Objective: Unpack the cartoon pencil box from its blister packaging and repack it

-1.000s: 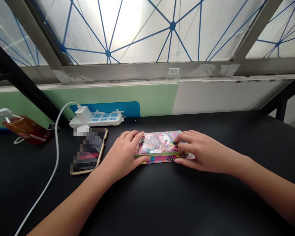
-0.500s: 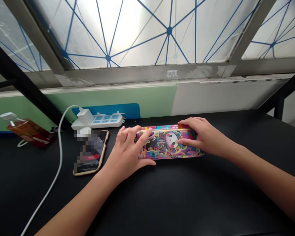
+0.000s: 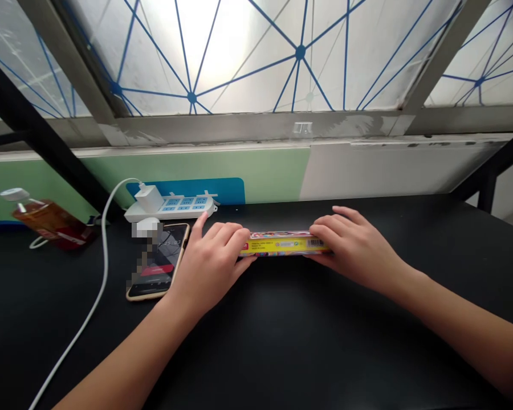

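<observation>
A flat, brightly printed pencil box (image 3: 282, 245) lies on the black table (image 3: 282, 341), its yellow long side with a barcode turned toward me. My left hand (image 3: 211, 265) grips its left end, fingers curled over the top. My right hand (image 3: 353, 247) grips the right end the same way. Only a thin strip of the colourful lid shows above the yellow side.
A phone (image 3: 158, 262) lies just left of my left hand. Behind it sits a white power strip (image 3: 171, 208) with a charger and a white cable (image 3: 89, 307) running toward me. A bottle of brown drink (image 3: 47, 222) lies at the far left. A wall and window stand behind.
The box was tipped up with its lid facing me, then turned so the yellow side now faces me. Both hands stayed on its ends and moved slightly away from me.
</observation>
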### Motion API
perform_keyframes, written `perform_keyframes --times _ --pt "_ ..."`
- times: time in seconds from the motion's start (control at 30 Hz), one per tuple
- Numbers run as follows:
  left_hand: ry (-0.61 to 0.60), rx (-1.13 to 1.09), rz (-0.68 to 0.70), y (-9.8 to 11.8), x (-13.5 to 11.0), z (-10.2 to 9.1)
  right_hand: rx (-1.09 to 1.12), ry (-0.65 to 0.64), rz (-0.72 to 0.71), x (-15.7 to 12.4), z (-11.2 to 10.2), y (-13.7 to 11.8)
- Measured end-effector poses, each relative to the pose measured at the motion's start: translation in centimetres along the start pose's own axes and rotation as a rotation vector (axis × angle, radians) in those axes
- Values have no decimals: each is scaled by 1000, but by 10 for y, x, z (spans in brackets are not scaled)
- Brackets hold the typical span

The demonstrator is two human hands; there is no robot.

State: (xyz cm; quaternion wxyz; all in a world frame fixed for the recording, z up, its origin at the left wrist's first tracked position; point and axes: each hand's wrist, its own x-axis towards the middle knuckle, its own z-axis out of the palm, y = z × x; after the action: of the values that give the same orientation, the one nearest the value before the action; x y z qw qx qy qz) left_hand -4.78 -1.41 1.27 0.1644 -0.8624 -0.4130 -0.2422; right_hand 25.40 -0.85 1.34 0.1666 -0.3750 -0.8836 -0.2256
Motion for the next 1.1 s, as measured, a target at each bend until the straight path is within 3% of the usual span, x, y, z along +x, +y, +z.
perform_keyframes --times 0.27,0.53,0.73,0.83,0.97,1.1 --pt "-132 22 53 4 -1 9 71 -37 -12 1 8 -24" --pt "-192 -10 67 4 0 10 100 -129 -54 0 19 -19" --pt "-330 -53 -56 1 -3 21 237 -206 -111 0 24 -22" --pt "-394 -56 -101 0 -4 24 314 -289 -64 -1 15 -14" --pt "-460 -27 -135 0 -3 23 351 -406 57 -4 -4 17" --pt "-483 -12 -141 1 -2 19 271 -367 115 -4 -9 31"
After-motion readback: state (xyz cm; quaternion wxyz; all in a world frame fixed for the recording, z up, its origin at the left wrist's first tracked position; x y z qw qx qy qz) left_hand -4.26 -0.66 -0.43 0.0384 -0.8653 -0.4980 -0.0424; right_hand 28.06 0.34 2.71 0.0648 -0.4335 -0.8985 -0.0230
